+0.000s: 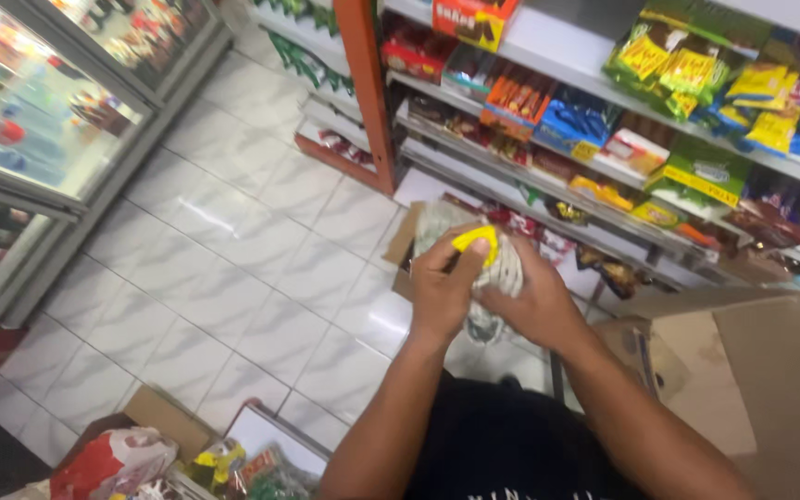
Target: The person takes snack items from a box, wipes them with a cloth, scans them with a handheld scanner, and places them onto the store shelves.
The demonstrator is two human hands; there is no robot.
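Crinkly clear wrapper (pixel 509 264) — both hands

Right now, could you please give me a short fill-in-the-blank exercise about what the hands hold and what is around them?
1. Both hands, left hand and right hand, hold one pale bundle with a ____ part on top.
2. The floor is covered with white ____.
3. At the right stands an open ____ box.

Missing words: yellow; tiles; cardboard

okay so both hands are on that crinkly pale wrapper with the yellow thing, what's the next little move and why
Probably pull the small yellow piece free with the left hand, since its thumb already pinches it while the right hand grips the crumpled pale plastic wrapper above the open brown cardboard box.
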